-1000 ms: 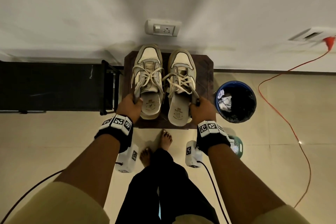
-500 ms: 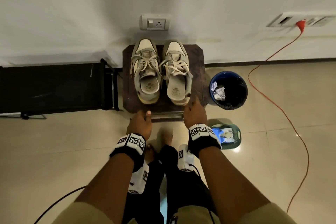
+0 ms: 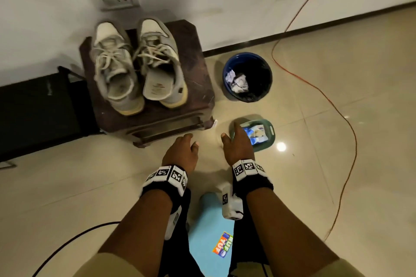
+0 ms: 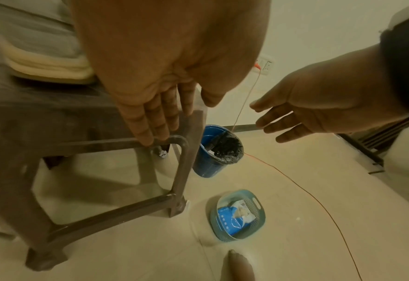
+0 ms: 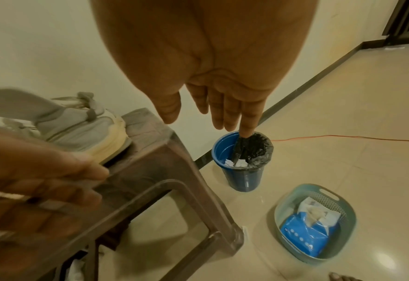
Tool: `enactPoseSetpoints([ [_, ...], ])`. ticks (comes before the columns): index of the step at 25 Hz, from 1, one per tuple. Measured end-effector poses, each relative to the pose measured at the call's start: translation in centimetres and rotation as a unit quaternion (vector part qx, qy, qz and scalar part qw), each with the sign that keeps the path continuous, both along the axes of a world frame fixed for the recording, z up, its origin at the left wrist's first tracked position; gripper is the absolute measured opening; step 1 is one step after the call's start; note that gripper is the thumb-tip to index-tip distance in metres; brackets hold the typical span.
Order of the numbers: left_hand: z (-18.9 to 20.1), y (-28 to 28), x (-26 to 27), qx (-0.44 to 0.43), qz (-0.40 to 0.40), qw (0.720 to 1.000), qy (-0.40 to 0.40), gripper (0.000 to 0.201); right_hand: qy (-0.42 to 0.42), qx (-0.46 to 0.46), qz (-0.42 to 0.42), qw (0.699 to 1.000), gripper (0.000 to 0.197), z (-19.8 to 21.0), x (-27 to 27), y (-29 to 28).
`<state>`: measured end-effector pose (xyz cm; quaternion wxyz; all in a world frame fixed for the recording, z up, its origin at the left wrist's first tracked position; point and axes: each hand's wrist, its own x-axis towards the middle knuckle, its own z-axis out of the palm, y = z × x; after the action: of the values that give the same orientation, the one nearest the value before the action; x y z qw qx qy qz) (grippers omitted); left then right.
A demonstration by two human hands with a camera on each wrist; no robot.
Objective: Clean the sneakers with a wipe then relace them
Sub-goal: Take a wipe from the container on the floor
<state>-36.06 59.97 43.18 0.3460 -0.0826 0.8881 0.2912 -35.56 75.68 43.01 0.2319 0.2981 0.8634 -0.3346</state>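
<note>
Two worn grey-and-white sneakers, the left one (image 3: 114, 69) and the right one (image 3: 161, 63), stand laced side by side on a dark brown stool (image 3: 195, 69), heels toward me. A blue pack of wipes (image 3: 256, 134) lies in a teal basket (image 3: 271, 130) on the floor to the stool's right. My left hand (image 3: 190, 141) hovers in front of the stool's near edge, fingers straight, holding nothing. My right hand (image 3: 229, 130) is spread open above the basket's left rim, also holding nothing. The right wrist view shows the pack (image 5: 304, 233) below and right of the fingers (image 5: 230, 114).
A blue bin (image 3: 247, 76) with a black liner and crumpled wipes stands right of the stool by the wall. An orange cable (image 3: 326, 96) runs across the floor on the right. A black bench (image 3: 33, 114) sits left of the stool. My bare foot (image 4: 237, 266) is near the basket.
Both hands have let go of the sneakers' heels and drawn back off the stool. The right hand has moved right, over the basket. The sneakers stay on the stool.
</note>
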Motion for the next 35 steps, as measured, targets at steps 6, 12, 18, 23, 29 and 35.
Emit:
enactPoseSetpoints([
  [6,-3.7,9.3,0.6,-0.013,-0.042,0.999,-0.021,0.044,-0.037,-0.011,0.043,0.998,0.059,-4.4,2.4,7.7],
  [12,-13.8,19.8,1.3,-0.006,-0.104,0.994,-0.024,0.045,-0.062,0.018,0.145,0.987,0.058,-13.6,3.3,19.8],
  [18,-28.5,25.1,3.0,-0.039,-0.232,0.972,-0.019,0.042,-0.053,0.047,0.142,0.987,0.051,-28.0,4.7,27.6],
  [23,-39.2,28.2,3.1,-0.068,-0.37,0.922,0.092,0.037,-0.055,0.095,0.181,0.977,0.043,-38.4,7.4,30.5],
  [29,-46.7,30.9,1.0,-0.089,-0.442,0.877,0.168,0.038,0.019,0.134,0.208,0.969,0.026,-47.4,3.8,30.7],
  [35,-50.0,32.6,2.6,-0.177,-0.553,0.799,0.156,0.033,-0.079,0.193,0.185,0.96,0.022,-51.9,1.9,30.4],
])
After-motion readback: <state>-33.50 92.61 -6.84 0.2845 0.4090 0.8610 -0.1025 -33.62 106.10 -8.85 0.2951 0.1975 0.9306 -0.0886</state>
